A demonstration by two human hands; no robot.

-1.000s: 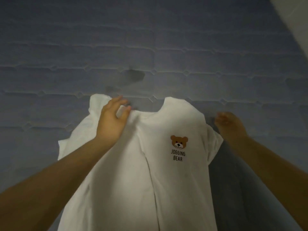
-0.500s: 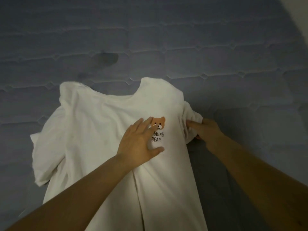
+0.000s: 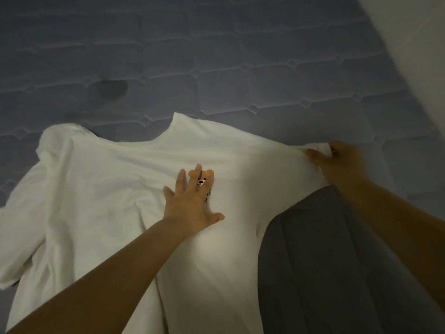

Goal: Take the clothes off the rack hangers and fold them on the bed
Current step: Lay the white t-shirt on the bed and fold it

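Lying front-up on the blue quilted mattress (image 3: 240, 68), the white T-shirt (image 3: 108, 201) has its neckline at the far side and its hem toward me, running out of the bottom of the frame; long axis runs away from me, tilted slightly to the left at the collar end.

Left sleeve (image 3: 21, 237): rumpled, folded partly under itself at the left edge of the view, resting on the mattress.

Collar (image 3: 149, 141): open curve facing the far side; the shoulder left of it is bunched, the shoulder to the right is drawn out smooth.

My left hand (image 3: 190, 206): flat on the chest of the shirt, fingers straight and spread, thumb out to the right. It presses the fabric down and grips nothing. The fingers partly cover the bear print (image 3: 204, 178); only fragments of the lettering below it show.

Grey fabric (image 3: 337, 261): a darker piece on the bed, right of the shirt body, under my right forearm. The shirt's right edge overlaps it.

My right hand (image 3: 337, 157): at the far right tip of the shirt, fingers curled, pinching the end of the right sleeve (image 3: 317, 148) and holding it stretched outward, well apart from the left hand. Motion blur hides the exact finger placement.

White surface (image 3: 409, 56): top right corner, beyond the mattress edge; cannot tell what it is.
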